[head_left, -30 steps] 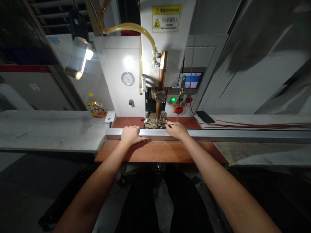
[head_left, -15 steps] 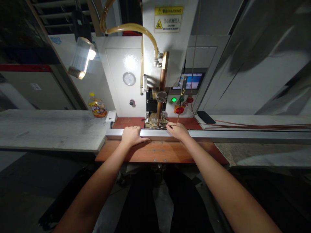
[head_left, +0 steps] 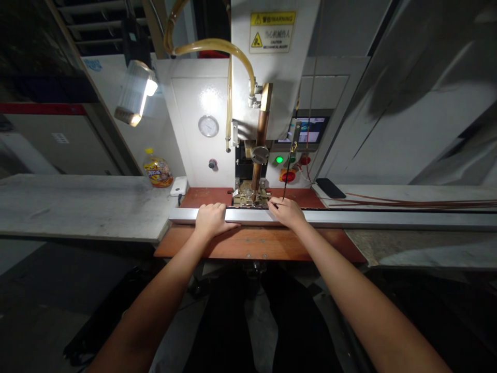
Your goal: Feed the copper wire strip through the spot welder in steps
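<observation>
My left hand (head_left: 212, 218) lies over a long square metal bar (head_left: 373, 219) that runs across a red-brown wooden work plate (head_left: 252, 243), fingers curled over its far edge. My right hand (head_left: 286, 211) rests on the same bar just right of the copper electrode (head_left: 257, 155) of a white spot-welding machine (head_left: 202, 103), fingertips at a thin copper rod (head_left: 407, 203) near the brass fixture (head_left: 248, 198). Whether the right fingers pinch that rod is hard to tell.
A lamp (head_left: 135, 93) shines at upper left. An orange drink bottle (head_left: 158, 170) and a white box (head_left: 178, 186) stand on the grey bench left of the machine. A black phone (head_left: 331, 187) and more copper rods lie at right. Green and red buttons (head_left: 286, 168) sit behind the electrode.
The view has shifted slightly; both hands stay on the bar, with the right hand's fingers settling a little lower toward the fixture.
</observation>
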`<state>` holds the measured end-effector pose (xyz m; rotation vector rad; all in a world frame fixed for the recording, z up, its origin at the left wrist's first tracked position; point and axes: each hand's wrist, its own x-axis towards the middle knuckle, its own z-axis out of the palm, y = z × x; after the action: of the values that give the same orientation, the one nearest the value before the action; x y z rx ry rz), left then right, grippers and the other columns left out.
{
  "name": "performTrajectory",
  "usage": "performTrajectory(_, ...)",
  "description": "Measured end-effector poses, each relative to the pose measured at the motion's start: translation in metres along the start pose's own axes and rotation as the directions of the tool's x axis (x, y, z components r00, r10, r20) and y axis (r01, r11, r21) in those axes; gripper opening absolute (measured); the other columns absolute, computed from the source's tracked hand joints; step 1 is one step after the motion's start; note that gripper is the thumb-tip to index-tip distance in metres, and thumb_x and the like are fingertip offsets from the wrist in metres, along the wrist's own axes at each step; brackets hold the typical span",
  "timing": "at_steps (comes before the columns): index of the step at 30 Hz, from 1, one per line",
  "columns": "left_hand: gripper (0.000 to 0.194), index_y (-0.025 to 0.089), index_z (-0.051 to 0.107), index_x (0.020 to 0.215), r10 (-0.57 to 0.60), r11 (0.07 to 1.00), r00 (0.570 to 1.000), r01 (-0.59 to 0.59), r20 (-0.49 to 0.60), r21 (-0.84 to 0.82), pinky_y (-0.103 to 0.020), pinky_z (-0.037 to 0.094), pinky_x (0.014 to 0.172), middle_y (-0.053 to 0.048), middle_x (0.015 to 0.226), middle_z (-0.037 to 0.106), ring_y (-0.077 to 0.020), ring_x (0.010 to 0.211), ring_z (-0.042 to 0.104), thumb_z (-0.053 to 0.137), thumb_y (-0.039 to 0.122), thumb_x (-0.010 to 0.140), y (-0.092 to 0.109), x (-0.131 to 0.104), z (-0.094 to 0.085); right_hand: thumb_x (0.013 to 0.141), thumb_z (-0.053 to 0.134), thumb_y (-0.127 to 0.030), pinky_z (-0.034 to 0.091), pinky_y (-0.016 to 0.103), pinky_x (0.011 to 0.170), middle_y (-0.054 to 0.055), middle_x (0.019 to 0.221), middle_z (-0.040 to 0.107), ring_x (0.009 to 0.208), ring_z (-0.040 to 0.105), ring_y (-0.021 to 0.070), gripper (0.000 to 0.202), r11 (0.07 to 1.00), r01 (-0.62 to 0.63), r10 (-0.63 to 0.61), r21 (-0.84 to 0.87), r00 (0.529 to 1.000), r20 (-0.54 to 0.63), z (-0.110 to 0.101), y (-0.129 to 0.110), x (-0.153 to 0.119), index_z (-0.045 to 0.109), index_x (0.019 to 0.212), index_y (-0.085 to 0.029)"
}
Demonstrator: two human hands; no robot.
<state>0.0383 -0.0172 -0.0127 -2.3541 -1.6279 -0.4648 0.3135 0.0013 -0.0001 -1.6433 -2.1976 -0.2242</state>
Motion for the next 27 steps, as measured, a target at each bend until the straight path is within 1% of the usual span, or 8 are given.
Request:
performTrajectory(7, 0.072, 0.019, 0.063, 0.101, -0.007, 1.0, 0.999, 0.007, -0.043, 0.002, -0.04, 0.035, 0.077, -0.013, 0.099, 0.068, -0.032, 0.094, 0.062, 0.053, 0.082, 0.067, 0.002, -0.006, 0.002, 0.094, 0.04, -0.034, 0.032, 0.026, 0.065, 0.004, 0.078, 0.07, 0.073, 0.06, 0.0166, 0.032, 0.999, 0.048, -0.047, 0.018, 0.995, -0.085, 0.001, 0.0, -0.008, 0.068, 0.081, -0.023)
performTrajectory(12, 0.076, 0.019, 0.062, 0.104, -0.001, 1.0, 0.999, 0.002, -0.051, 0.012, -0.041, 0.035, 0.077, -0.014, 0.101, 0.068, -0.0322, 0.095, 0.062, 0.052, 0.083, 0.066, 0.002, -0.008, 0.002, 0.093, 0.041, -0.035, 0.031, 0.027, 0.064, 0.004, 0.076, 0.068, 0.073, 0.059, 0.0168, 0.032, 0.999, 0.045, -0.042, 0.021, 0.992, -0.119, 0.002, 0.001, -0.01, 0.068, 0.081, -0.023)
performTrajectory(16, 0.076, 0.019, 0.062, 0.106, -0.004, 1.0, 0.999, 0.005, -0.05, 0.013, -0.041, 0.035, 0.077, -0.013, 0.101, 0.068, -0.0319, 0.095, 0.062, 0.053, 0.083, 0.066, 0.003, -0.009, 0.001, 0.093, 0.041, -0.034, 0.031, 0.026, 0.064, 0.004, 0.075, 0.067, 0.072, 0.058, 0.0165, 0.032, 0.998, 0.047, -0.043, 0.032, 0.992, -0.116, 0.002, 0.001, -0.01, 0.068, 0.08, -0.023)
performTrajectory(27, 0.076, 0.02, 0.062, 0.109, -0.04, 0.999, 0.999, 0.041, 0.012, -0.008, -0.041, 0.035, 0.08, -0.015, 0.107, 0.067, -0.0327, 0.099, 0.06, 0.053, 0.082, 0.067, 0.006, -0.009, -0.002, 0.094, 0.038, -0.036, 0.033, 0.026, 0.066, 0.005, 0.077, 0.067, 0.075, 0.058, 0.0177, 0.035, 0.999, 0.027, -0.025, 0.031, 0.996, -0.082, 0.0, 0.003, -0.012, 0.069, 0.083, -0.023)
